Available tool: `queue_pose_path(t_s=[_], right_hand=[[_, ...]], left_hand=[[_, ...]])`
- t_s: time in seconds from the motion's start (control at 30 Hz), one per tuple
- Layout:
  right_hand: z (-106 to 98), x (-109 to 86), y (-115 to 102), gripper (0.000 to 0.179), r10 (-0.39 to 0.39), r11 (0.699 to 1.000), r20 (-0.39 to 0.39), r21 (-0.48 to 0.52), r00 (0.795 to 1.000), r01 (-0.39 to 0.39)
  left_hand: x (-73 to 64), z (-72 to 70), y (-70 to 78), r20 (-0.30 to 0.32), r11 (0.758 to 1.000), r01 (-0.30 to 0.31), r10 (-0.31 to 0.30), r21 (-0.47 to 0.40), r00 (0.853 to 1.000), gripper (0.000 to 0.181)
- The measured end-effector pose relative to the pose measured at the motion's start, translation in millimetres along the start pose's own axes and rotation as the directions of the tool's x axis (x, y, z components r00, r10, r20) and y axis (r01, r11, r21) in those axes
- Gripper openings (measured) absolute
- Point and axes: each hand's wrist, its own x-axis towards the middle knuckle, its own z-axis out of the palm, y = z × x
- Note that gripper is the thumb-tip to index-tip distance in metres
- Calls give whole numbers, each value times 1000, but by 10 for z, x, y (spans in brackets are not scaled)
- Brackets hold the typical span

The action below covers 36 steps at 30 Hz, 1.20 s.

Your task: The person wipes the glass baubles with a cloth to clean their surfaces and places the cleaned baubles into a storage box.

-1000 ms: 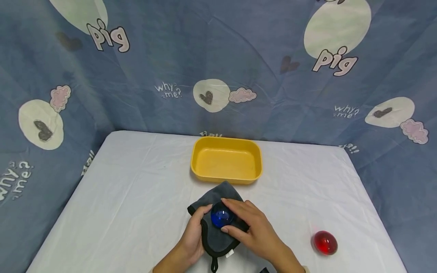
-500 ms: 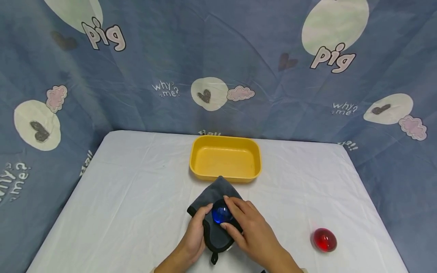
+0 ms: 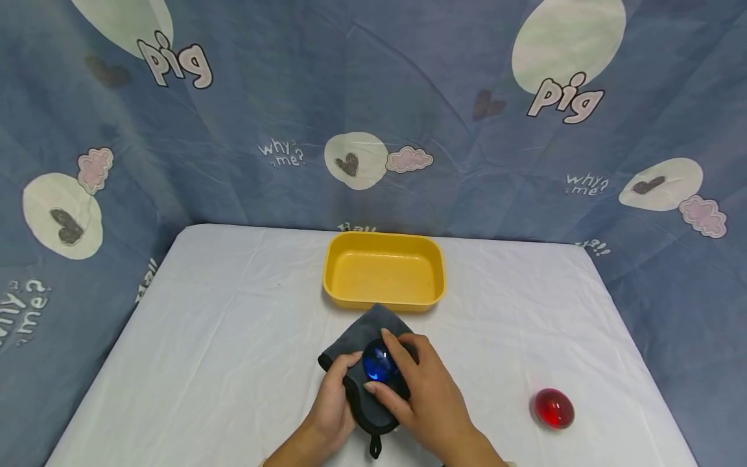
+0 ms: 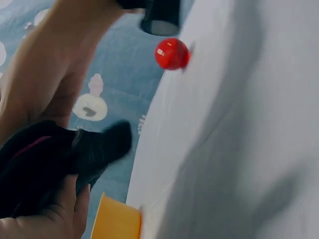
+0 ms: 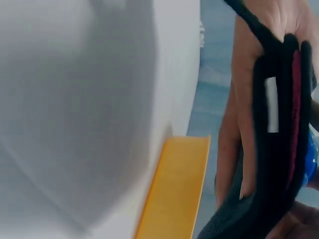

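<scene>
A dark grey folded cloth (image 3: 372, 327) with black edging and a hanging loop lies across my left hand (image 3: 330, 412). That hand's fingers (image 5: 234, 139) support it from below, while the thumb lies on top beside a glossy blue ball (image 3: 377, 362). My right hand (image 3: 434, 405) pinches the ball between thumb and fingers against the cloth. In the right wrist view the cloth shows edge-on in layers, with a white tag and a pinkish-red stripe. Cloth and hands are held above the table in both wrist views.
A yellow rectangular tray (image 3: 382, 275) stands at the back middle of the white-covered table (image 3: 245, 363). To the right sits a red ball (image 3: 554, 408), also seen in the left wrist view. Blue printed fabric (image 3: 233, 130) hangs behind and at the sides.
My right hand has shifted and turned slightly around the blue ball, its fingers now more curled over the cloth's right edge. The cloth has tilted a little. Tray and red ball have stayed put.
</scene>
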Motion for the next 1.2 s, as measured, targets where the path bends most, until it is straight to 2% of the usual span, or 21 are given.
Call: queue_pose_path(t_s=[0.13, 0.3, 0.43, 0.53, 0.67, 0.8, 0.93, 1.2], right_hand=[[-22, -8, 21, 86, -85, 995, 41, 55, 996, 82], [-103, 12, 102, 75, -139, 980, 31, 147, 990, 133], [-167, 47, 158, 74, -158, 976, 12, 157, 987, 154], [-179, 56, 185, 73, -174, 972, -24, 159, 985, 175], [-134, 47, 197, 67, -193, 970, -122, 129, 974, 208], [-57, 37, 183, 63, -168, 981, -164, 72, 972, 181], [2, 31, 162, 58, -133, 988, -154, 60, 979, 144], [-12, 20, 156, 54, -83, 985, -65, 148, 994, 92]], left_hand=[[-3, -25, 36, -23, 997, -25, 23, -79, 999, 68], [-26, -44, 42, 3, 993, -40, 41, -115, 999, 66], [-46, -15, 45, 31, 993, -26, 30, -117, 999, 66], [-55, 17, 57, 24, 992, -21, 24, -124, 999, 67], [-50, 49, 73, 2, 989, -37, 38, -147, 999, 67], [-41, 67, 80, 9, 990, -48, 50, -133, 999, 67], [-41, 63, 67, 20, 995, -42, 45, -94, 999, 67], [-50, 23, 40, 0, 999, -16, 16, -45, 1000, 67]])
